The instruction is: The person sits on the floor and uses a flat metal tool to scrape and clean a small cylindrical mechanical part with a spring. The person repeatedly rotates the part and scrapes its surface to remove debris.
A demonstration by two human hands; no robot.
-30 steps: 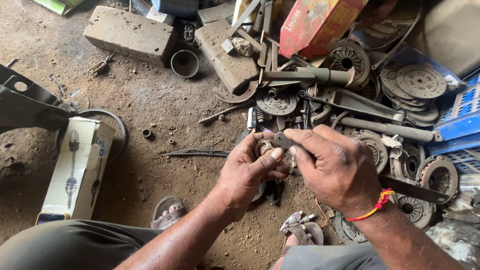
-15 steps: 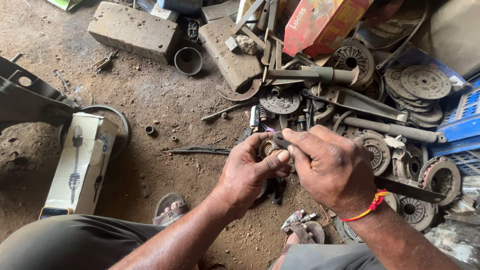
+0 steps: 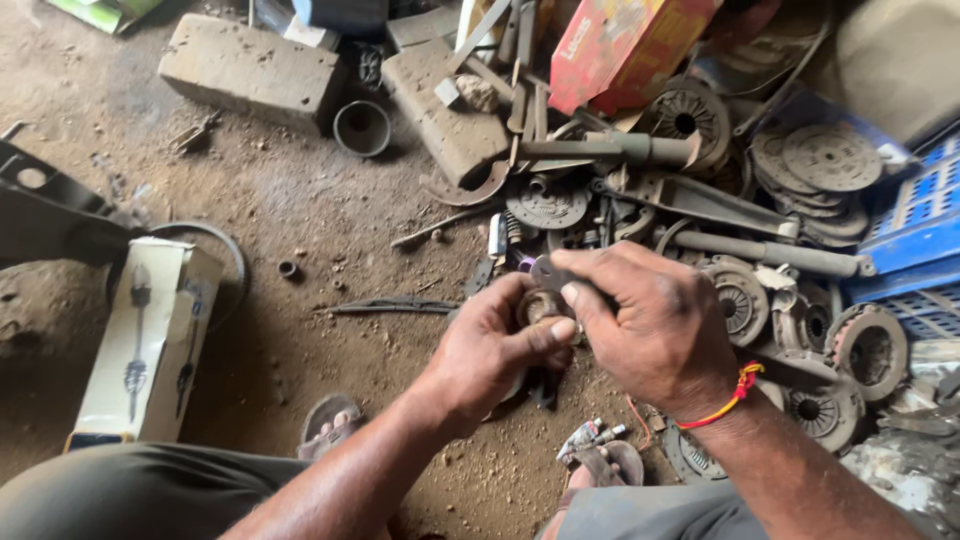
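Note:
My left hand [image 3: 492, 345] cups a small round metal part [image 3: 541, 305], brownish with a ring shape, with the thumb pressed across its lower edge. My right hand [image 3: 655, 325] comes in from the right and pinches a flat grey metal piece [image 3: 548, 270] against the top of that round part. Both hands meet over the dirt floor, in front of a heap of worn clutch plates. A red thread band circles my right wrist. Most of the round part is hidden by my fingers.
Clutch discs [image 3: 830, 160] and metal bars [image 3: 610, 150] pile up at the right, beside a blue crate [image 3: 925, 215]. Concrete blocks [image 3: 250, 70] and a red carton [image 3: 625, 45] lie at the back. A long white box [image 3: 150, 340] lies left. My sandalled feet [image 3: 330, 425] rest below.
My hands have stayed together on the round part; the right fingers have shifted slightly on the flat piece. The view has drifted a little.

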